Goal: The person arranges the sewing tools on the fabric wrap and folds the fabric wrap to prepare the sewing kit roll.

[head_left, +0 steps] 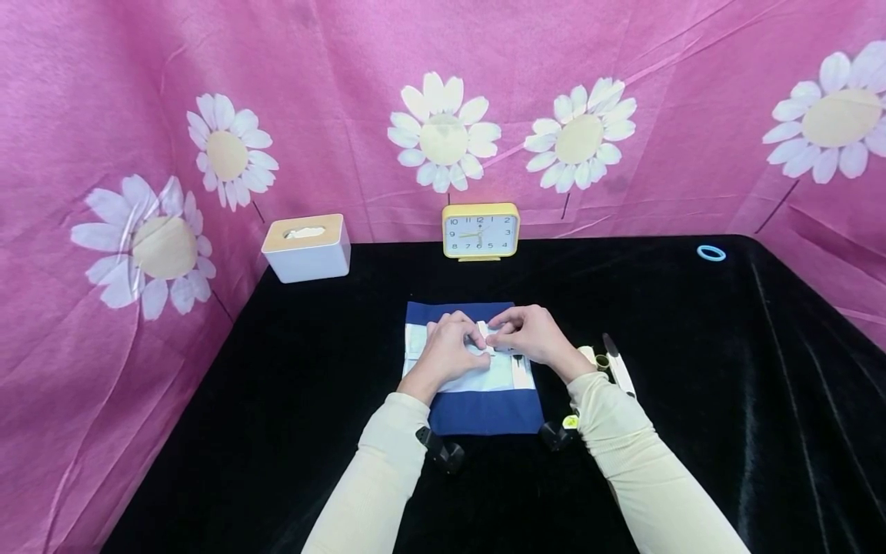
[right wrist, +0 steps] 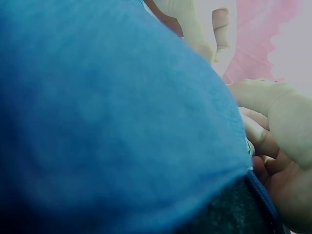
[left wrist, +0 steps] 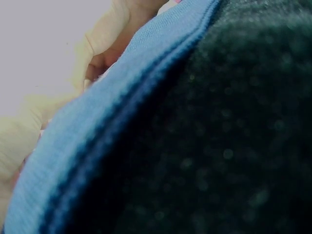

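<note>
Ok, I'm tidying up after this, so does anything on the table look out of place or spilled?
No spill shows. The light-blue ring perhaps looks stray: it lies alone near the far right corner of the black cloth, apart from everything else.

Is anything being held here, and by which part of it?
Possibly the white strip, by its sides: the left hand is at its left, the right hand at its right. Whether either really pinches it cannot be told.

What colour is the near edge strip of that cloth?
The near strip is dark blue, clearest in the head view.
</note>
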### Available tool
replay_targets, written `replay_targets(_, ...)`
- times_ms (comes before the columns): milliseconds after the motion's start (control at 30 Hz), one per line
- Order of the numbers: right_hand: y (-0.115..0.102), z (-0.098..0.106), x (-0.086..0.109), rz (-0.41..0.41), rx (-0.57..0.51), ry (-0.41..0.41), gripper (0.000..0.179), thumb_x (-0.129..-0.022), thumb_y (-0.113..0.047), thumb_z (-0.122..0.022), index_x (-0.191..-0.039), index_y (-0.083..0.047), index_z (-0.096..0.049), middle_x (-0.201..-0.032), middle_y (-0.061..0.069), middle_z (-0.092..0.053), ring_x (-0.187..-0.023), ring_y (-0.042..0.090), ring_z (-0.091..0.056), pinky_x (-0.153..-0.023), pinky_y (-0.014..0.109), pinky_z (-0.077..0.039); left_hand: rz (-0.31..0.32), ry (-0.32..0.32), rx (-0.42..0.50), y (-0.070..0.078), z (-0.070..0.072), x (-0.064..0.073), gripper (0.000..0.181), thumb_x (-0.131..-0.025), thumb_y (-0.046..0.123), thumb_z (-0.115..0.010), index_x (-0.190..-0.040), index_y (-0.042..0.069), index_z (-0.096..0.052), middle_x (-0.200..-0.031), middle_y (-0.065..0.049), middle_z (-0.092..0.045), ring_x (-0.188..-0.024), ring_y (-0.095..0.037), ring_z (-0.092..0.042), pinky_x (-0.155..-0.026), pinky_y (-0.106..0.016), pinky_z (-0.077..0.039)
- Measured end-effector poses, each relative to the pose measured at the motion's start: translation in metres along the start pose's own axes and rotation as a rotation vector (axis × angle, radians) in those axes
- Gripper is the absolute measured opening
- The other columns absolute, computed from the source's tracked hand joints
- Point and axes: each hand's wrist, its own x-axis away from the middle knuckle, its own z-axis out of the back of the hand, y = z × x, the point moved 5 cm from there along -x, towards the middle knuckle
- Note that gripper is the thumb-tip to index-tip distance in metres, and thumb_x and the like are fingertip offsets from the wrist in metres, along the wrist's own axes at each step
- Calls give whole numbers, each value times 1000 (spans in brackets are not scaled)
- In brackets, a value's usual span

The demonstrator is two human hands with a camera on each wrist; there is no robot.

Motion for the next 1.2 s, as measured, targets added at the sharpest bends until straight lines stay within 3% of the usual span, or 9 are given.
replay_targets(300,-1,0,0,20,36,-17,27,-83,-24,-82,-101,-5,-78,-75,1,-74,-71,13,-63,-69,29,-49,-1,2,11,0,1,1,9,-78,18,-81,-77,15,-72,-106,-1,-64,-106,-21,-52,-93,-39,-32)
replay_targets(767,2,-1,0,7,-23,-55,27,-83,-21,-82,-104,-4,-77,-77,2,-76,-71,11,-66,-69,27,-51,-10,25,28,-1,1,1,11,-77,18,-82,-75,15,-72,-103,-1,-63,-102,-20,-53,-91,-38,-31)
replay_targets(967,-2,-4,0,70,-47,-41,44,-83,-11,-79,-124,-1,-68,-81,5,-74,-74,14,-63,-72,26,-49,-9,23,34,-1,1,2,10,-78,18,-81,-76,13,-72,-101,-2,-63,-101,-21,-53,-90,-38,-31)
replay_targets(1067,-4,-5,0,98,-23,-24,53,-85,-9,-76,-135,-4,-61,-91,7,-73,-81,19,-60,-77,30,-47,-13,29,34,-1,1,2,11,-78,18,-81,-76,13,-72,-101,-3,-63,-102,-21,-53,-90,-38,-31)
replay_targets(1200,-5,-6,0,113,65,-4,49,-91,-12,-69,-139,-7,-60,-108,13,-67,-88,22,-57,-79,33,-44,-20,41,31,-1,1,2,12,-77,19,-82,-75,13,-72,-100,-3,-63,-101,-21,-54,-89,-38,-31)
